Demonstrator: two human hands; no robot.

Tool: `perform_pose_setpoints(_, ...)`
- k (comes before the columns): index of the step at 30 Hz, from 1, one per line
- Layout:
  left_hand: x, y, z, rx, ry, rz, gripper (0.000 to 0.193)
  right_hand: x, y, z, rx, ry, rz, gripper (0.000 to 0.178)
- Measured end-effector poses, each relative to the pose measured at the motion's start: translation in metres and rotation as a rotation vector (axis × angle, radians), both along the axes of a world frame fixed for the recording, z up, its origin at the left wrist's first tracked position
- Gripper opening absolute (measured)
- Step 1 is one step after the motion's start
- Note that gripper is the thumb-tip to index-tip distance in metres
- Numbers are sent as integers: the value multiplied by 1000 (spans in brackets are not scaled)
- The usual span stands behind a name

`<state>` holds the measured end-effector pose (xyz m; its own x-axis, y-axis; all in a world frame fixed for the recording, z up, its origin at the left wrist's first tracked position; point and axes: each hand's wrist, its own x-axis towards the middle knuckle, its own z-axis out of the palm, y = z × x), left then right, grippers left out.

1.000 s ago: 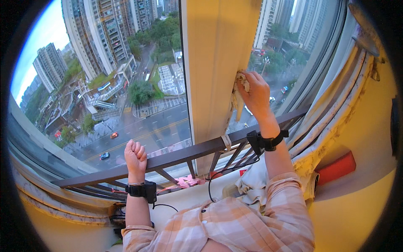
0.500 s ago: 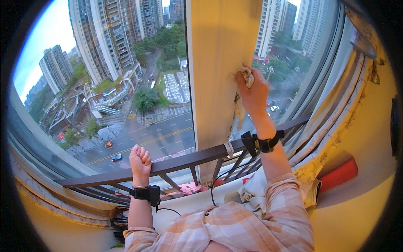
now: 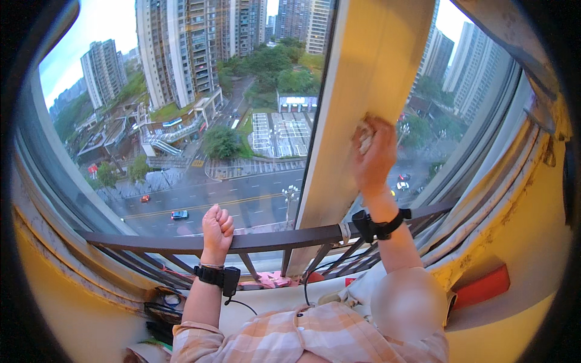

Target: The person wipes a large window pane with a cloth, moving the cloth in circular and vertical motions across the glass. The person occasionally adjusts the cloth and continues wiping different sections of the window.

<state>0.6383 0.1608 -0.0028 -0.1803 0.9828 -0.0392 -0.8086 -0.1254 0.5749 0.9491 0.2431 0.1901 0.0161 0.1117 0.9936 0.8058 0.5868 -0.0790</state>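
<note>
My right hand [image 3: 376, 156] is closed around a crumpled, pale cloth [image 3: 365, 140] and presses it to the wide cream window post [image 3: 339, 163]. The fingers hide part of the cloth. Lower and to the left, my left hand [image 3: 218, 231] makes a fist at the dark metal railing [image 3: 275, 239], with nothing showing in it. From this view I cannot tell whether the fist touches the rail. Each wrist wears a black strapped device, such as the right wristband [image 3: 381, 226].
The railing crosses in front of large window panes [image 3: 181, 187]. Pale stained curtains [image 3: 478, 193] hang at the sides. A red box-like object [image 3: 482, 287] lies at the right, and something pink [image 3: 275, 279] sits behind the rail. Thin black cables run below. Towers and a road show outside.
My view has turned, so the post and railing appear shifted. My right hand with the cloth has moved lower on the post. My left hand stays a fist by the rail.
</note>
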Motion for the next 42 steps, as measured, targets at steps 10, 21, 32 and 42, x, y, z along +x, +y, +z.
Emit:
perform_pose_setpoints(10,3,-2,3,-15,-15,5,38,0,17,60,267,-156,-147,23)
perform_pose_setpoints(21,2,2,-4,-4,9,-3,39,-1,14,90,258,-364,-166,19)
perform_pose_setpoints(32,4,3,-2,22,3,-18,39,-19,-3,62,336,-560,49,19)
perform_pose_setpoints(42,2,4,-3,43,-15,-27,41,-53,14,180,497,-599,-244,12)
